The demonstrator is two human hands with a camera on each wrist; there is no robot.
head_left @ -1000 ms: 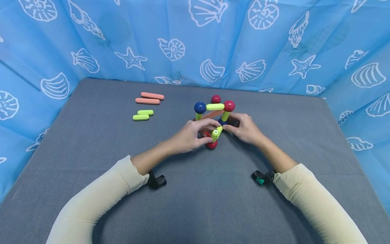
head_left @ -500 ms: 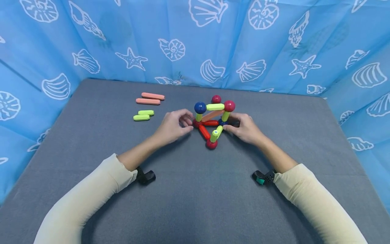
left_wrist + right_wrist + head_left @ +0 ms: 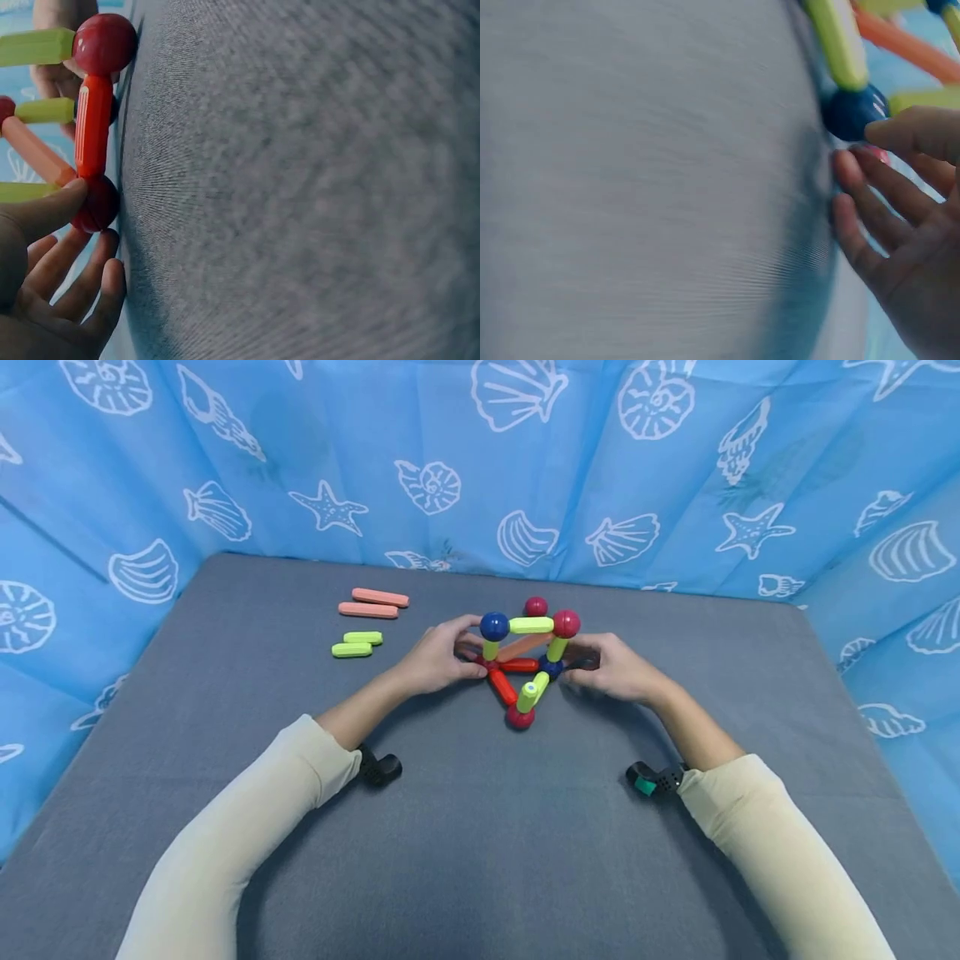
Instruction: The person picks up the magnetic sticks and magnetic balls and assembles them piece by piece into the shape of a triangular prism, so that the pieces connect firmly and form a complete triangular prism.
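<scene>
A frame of magnetic rods and balls stands mid-table between both hands. Its base joins a red ball, a blue ball and a front red ball with red rods and a yellow-green rod. Overhead, a yellow-green rod links a blue ball to a red ball; a salmon rod slants below. My left hand pinches the left base ball, its index finger partly hidden. Beside the right base ball, my right hand has loosely bent fingers, thumb at the ball's edge.
Two salmon rods and two short yellow-green rods lie on the grey tabletop, left of the frame. A loose red ball sits behind it. A blue shell-print curtain hangs behind the table.
My left hand left the front upright rod, swung left, then came in to the left base ball. My right hand has drawn slightly right from the blue base ball.
</scene>
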